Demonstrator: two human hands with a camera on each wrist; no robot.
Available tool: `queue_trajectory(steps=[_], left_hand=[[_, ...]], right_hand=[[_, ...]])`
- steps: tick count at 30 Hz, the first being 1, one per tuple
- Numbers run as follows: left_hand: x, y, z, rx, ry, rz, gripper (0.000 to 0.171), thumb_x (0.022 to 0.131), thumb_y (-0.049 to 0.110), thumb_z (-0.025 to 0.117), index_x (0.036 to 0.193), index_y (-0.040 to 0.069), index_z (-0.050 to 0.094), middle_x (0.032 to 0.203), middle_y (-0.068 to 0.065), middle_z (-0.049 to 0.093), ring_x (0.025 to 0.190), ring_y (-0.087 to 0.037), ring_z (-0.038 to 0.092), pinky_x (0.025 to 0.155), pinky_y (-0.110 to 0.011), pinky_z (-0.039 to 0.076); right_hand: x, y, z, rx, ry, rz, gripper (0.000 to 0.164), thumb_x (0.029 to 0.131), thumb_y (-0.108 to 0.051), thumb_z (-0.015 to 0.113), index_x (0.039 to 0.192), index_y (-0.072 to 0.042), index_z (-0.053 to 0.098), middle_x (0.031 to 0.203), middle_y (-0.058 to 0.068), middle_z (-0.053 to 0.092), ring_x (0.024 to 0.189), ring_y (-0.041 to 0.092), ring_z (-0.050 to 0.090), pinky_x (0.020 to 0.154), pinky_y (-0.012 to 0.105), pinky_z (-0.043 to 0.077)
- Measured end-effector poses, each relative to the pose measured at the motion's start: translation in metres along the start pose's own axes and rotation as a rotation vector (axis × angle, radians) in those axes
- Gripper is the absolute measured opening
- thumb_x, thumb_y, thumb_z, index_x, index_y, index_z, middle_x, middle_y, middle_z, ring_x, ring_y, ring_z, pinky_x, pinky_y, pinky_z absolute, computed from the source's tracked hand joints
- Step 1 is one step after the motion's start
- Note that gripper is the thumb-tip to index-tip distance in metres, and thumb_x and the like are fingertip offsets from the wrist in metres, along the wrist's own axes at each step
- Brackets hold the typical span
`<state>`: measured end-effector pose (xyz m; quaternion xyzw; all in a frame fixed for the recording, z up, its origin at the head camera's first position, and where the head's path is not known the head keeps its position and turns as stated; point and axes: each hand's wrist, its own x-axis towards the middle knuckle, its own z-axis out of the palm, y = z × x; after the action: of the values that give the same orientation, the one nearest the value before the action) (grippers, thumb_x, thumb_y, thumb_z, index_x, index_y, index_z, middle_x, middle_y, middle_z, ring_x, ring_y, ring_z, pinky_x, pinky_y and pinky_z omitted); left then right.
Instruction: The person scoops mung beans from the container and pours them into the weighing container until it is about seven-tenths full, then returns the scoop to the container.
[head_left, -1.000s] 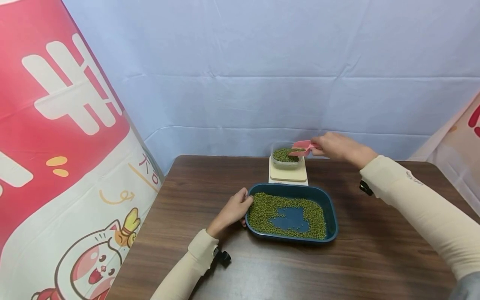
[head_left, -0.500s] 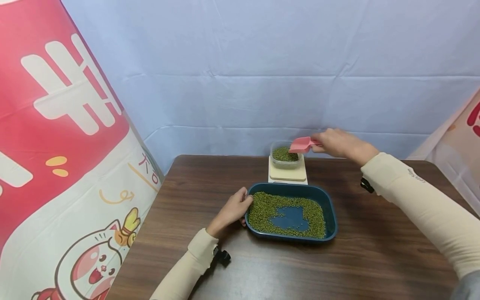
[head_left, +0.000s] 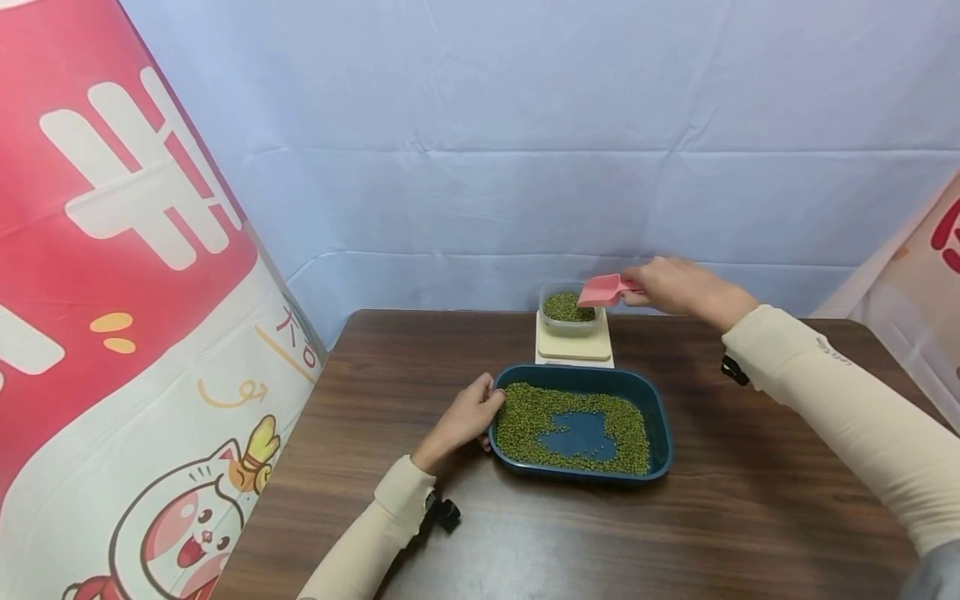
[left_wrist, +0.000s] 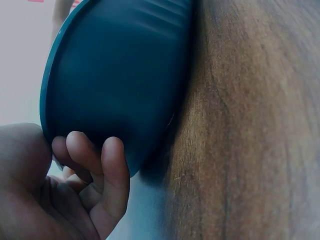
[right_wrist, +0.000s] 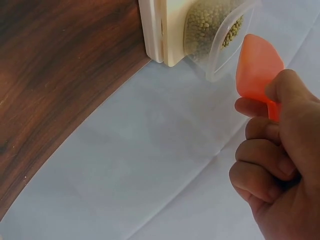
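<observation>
In the head view my left hand (head_left: 467, 414) grips the left rim of a dark blue plastic tray (head_left: 583, 437). Mung beans (head_left: 521, 421) lie in it around a bare patch. The left wrist view shows curled fingers (left_wrist: 114, 165) against the tray's outer wall. My right hand (head_left: 675, 287) holds the handle of a pink scoop (head_left: 598, 292) over the right side of a clear plastic container (head_left: 572, 328). Tilted toward the container, the scoop shows no beans on its visible face. Inside the container are mung beans (right_wrist: 207, 22). It stands on a cream-coloured scale (head_left: 575, 347).
The scale sits behind the tray, close to the far edge of the brown wooden table (head_left: 405, 358). A pale cloth (head_left: 480, 200) hangs just beyond that edge. To the left is a red and white printed banner (head_left: 150, 333).
One second ago the scoop still carried beans above the container; it has since turned over and the beans have left it. My right hand rose slightly. The left hand kept its grip.
</observation>
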<state>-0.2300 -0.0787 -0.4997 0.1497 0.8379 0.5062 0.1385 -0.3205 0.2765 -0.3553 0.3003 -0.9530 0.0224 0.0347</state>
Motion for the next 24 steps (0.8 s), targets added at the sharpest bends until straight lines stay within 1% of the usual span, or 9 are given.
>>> queue_trajectory(steps=[8, 13, 20, 24], left_hand=[[0.000, -0.002, 0.000, 0.004, 0.001, -0.003, 0.025, 0.104, 0.029, 0.040, 0.090, 0.008, 0.040, 0.057, -0.010, 0.053, 0.040, -0.025, 0.057, 0.038, -0.037, 0.056], [-0.001, -0.001, 0.001, -0.004, 0.002, -0.009, 0.024, 0.104, 0.028, 0.040, 0.090, 0.008, 0.040, 0.056, -0.010, 0.054, 0.040, -0.024, 0.057, 0.038, -0.037, 0.056], [-0.002, 0.001, 0.001, -0.013, 0.002, -0.015, 0.024, 0.104, 0.028, 0.040, 0.090, 0.008, 0.040, 0.057, -0.010, 0.053, 0.040, -0.024, 0.057, 0.038, -0.038, 0.056], [-0.002, 0.001, 0.001, -0.010, 0.000, -0.014, 0.024, 0.104, 0.028, 0.040, 0.090, 0.007, 0.040, 0.057, -0.010, 0.052, 0.040, -0.024, 0.057, 0.038, -0.037, 0.056]], right_hand=[[-0.001, -0.002, 0.004, -0.017, 0.035, -0.030, 0.011, 0.090, -0.022, 0.064, 0.086, -0.015, 0.057, 0.065, -0.002, 0.051, 0.057, 0.016, 0.047, 0.053, 0.031, 0.044], [-0.003, -0.006, 0.008, -0.007, 0.046, -0.042, 0.013, 0.090, -0.022, 0.064, 0.084, -0.014, 0.055, 0.060, -0.003, 0.048, 0.051, 0.014, 0.045, 0.049, 0.029, 0.042], [-0.009, -0.013, 0.008, -0.010, 0.037, -0.044, 0.014, 0.091, -0.028, 0.063, 0.089, -0.015, 0.057, 0.059, -0.003, 0.046, 0.049, 0.012, 0.043, 0.044, 0.027, 0.038], [-0.014, -0.020, 0.006, -0.005, 0.049, -0.058, 0.015, 0.091, -0.029, 0.065, 0.088, -0.017, 0.056, 0.057, -0.004, 0.045, 0.047, 0.011, 0.041, 0.041, 0.026, 0.036]])
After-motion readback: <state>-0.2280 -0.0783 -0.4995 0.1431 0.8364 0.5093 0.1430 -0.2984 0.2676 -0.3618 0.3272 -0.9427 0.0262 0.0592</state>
